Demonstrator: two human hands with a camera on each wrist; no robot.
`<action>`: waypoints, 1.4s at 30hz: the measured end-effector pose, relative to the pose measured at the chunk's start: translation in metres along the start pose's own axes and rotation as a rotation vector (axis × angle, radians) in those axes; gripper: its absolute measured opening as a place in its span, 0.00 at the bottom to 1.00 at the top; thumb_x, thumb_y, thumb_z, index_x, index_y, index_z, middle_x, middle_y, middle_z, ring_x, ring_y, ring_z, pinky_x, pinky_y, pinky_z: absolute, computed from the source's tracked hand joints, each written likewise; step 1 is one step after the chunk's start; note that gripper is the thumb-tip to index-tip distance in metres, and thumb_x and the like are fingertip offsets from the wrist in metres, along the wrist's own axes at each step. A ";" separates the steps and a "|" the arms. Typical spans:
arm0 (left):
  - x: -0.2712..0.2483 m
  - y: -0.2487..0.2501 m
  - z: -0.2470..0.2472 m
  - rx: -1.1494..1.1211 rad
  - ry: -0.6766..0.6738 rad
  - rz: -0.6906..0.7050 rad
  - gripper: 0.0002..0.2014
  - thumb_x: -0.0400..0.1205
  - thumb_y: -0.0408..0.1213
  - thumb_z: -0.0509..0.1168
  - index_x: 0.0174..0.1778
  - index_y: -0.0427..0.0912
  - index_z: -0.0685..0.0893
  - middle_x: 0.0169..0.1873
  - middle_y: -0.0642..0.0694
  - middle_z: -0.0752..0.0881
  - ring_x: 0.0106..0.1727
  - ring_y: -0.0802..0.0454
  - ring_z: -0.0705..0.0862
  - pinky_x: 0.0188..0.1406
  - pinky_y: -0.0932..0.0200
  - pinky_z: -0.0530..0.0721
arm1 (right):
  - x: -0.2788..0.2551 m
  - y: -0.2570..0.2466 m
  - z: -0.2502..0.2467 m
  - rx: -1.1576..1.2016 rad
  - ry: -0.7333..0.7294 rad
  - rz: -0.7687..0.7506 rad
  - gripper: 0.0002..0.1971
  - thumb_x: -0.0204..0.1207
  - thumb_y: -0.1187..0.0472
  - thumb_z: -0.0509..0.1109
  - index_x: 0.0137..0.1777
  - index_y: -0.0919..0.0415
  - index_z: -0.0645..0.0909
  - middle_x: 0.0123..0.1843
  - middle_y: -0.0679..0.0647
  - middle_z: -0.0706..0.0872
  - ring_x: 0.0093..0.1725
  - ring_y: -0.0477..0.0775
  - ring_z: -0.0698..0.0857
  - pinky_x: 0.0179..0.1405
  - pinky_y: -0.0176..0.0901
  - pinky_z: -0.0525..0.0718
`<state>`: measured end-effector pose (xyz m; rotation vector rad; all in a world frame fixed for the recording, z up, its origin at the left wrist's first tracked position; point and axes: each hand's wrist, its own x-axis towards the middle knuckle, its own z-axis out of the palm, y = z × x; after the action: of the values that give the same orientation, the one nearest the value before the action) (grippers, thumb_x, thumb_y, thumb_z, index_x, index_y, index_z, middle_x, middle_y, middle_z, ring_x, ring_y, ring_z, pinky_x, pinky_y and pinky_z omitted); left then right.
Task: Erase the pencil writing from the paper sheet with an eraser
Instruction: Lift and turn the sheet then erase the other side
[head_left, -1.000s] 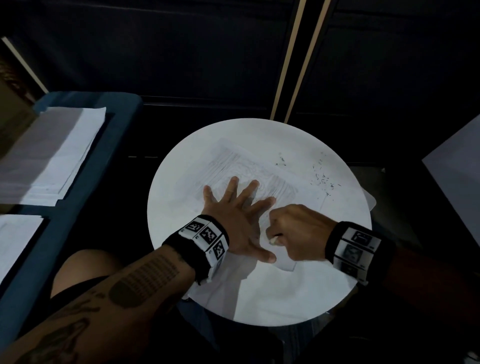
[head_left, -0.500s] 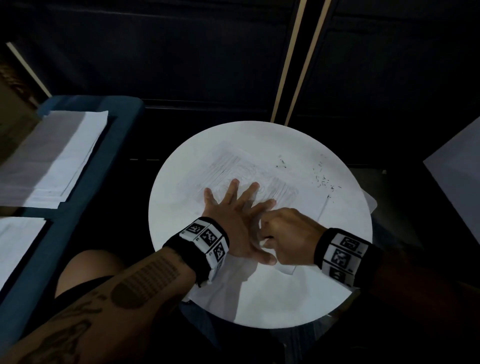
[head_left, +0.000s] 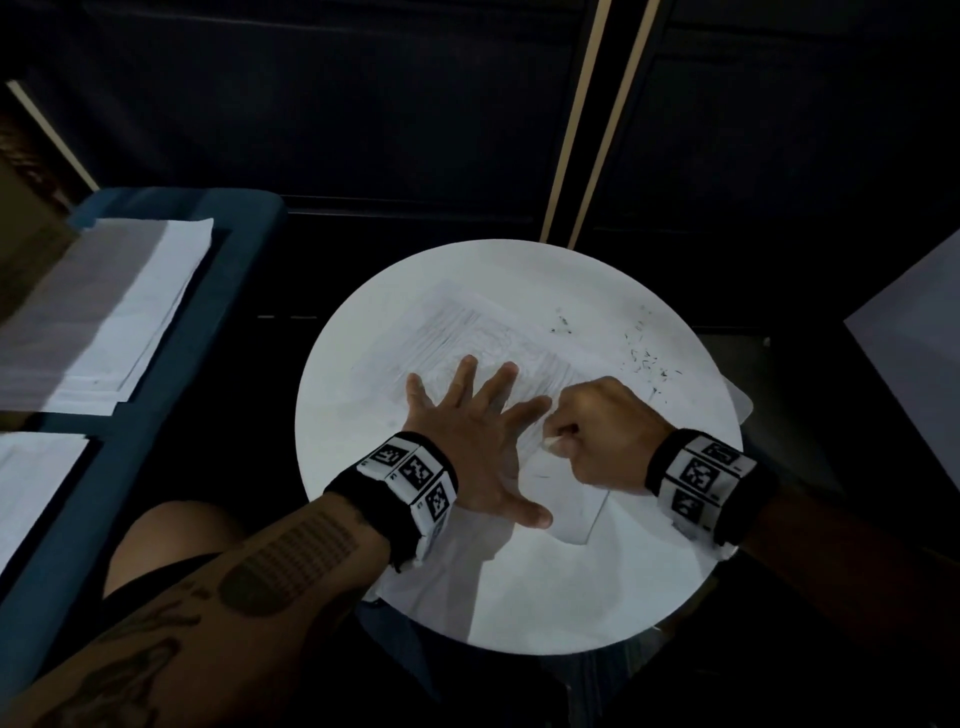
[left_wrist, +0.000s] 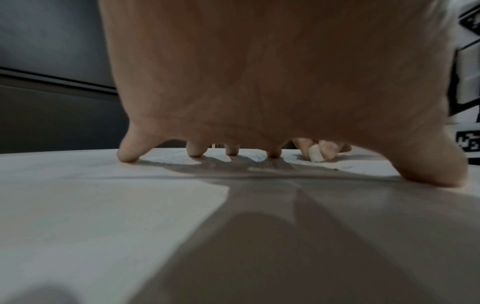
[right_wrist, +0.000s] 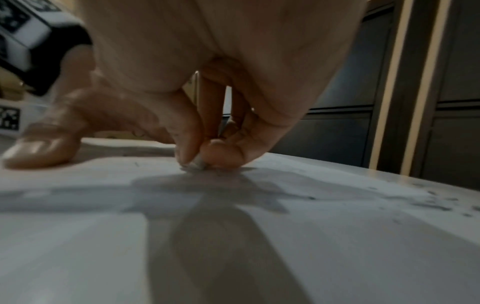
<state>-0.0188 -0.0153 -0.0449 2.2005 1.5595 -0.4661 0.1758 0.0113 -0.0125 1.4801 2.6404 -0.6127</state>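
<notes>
A paper sheet (head_left: 467, 332) with grey pencil scribbles lies on the round white table (head_left: 545, 597). My left hand (head_left: 478, 431) lies flat on the sheet, fingers spread, pressing it down. My right hand (head_left: 602, 431) pinches a small white eraser (head_left: 551, 443) between thumb and fingers, its end down on the paper just right of the left forefinger. From the left wrist the eraser (left_wrist: 315, 155) shows beyond my spread fingertips (left_wrist: 128, 156). The right wrist view has the eraser tip (right_wrist: 198, 163) touching the sheet, with the left thumb (right_wrist: 39, 152) beside it.
Dark eraser crumbs (head_left: 644, 358) are scattered on the table's far right part. A blue bench (head_left: 156, 364) at the left carries stacks of white paper (head_left: 109, 312). Dark panels with pale strips (head_left: 582, 119) stand behind the table. My bare knee (head_left: 176, 535) shows under the left arm.
The right hand with the eraser slid left towards the left forefinger, then back to the right and further away from me across the sheet. The left hand has stayed flat in place.
</notes>
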 end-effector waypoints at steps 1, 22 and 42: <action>0.000 0.000 -0.001 0.008 -0.002 0.000 0.66 0.59 0.91 0.59 0.85 0.75 0.29 0.88 0.55 0.24 0.87 0.35 0.22 0.74 0.08 0.34 | -0.002 -0.003 0.001 0.012 0.005 0.007 0.12 0.72 0.65 0.71 0.27 0.56 0.79 0.30 0.48 0.79 0.34 0.48 0.82 0.36 0.56 0.88; 0.003 0.004 -0.003 0.059 -0.005 -0.019 0.65 0.59 0.91 0.60 0.84 0.76 0.28 0.89 0.53 0.25 0.88 0.31 0.24 0.70 0.04 0.37 | 0.000 -0.012 0.006 0.182 0.049 0.191 0.07 0.67 0.58 0.76 0.30 0.54 0.83 0.33 0.43 0.85 0.40 0.47 0.87 0.48 0.49 0.92; 0.004 0.005 -0.004 0.074 -0.031 -0.024 0.66 0.59 0.91 0.60 0.84 0.75 0.27 0.88 0.52 0.22 0.87 0.31 0.21 0.70 0.04 0.38 | -0.003 -0.022 0.017 0.166 -0.031 0.100 0.05 0.66 0.55 0.74 0.31 0.52 0.83 0.32 0.41 0.85 0.37 0.41 0.87 0.44 0.49 0.92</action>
<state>-0.0128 -0.0113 -0.0424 2.2202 1.5781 -0.5716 0.1567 -0.0079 -0.0207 1.6192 2.5286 -0.8564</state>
